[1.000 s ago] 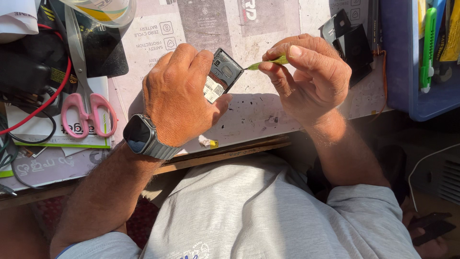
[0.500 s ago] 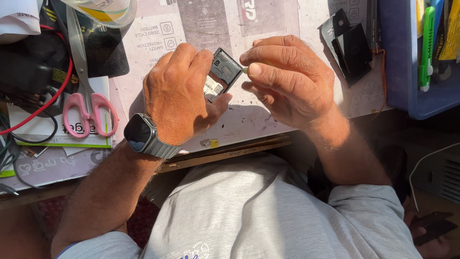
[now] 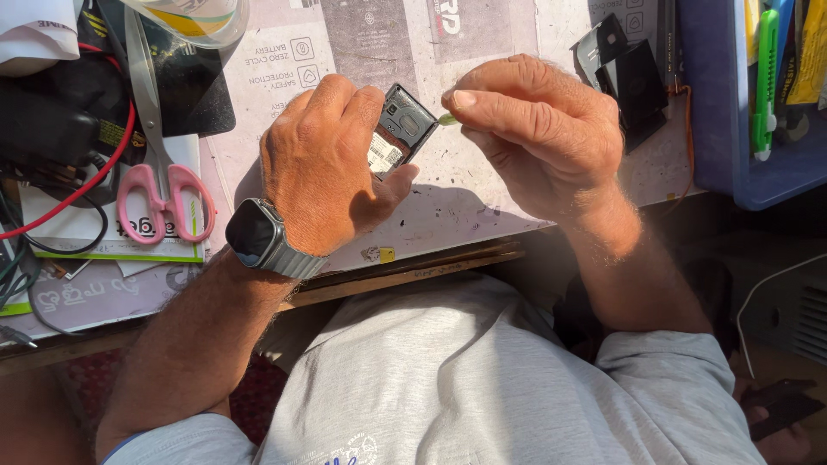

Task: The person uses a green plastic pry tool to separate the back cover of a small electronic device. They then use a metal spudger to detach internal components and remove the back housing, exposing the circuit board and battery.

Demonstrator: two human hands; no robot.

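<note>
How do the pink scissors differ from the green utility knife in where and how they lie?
The pink-handled scissors lie flat on papers at the left of the bench, while the green utility knife stands in the blue tray at the right. The scissors show their long bare metal blades; the knife shows no blade. Neither is touched by a hand.

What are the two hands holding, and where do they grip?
The left hand wraps the lower end of a small opened phone. The right hand pinches a thin green tool between thumb and fingers, only its tip showing.

Sunlit worn worktable [image 3: 482,207], wooden front edge; blue bin [image 3: 715,103] at right; dark floor below.
</note>
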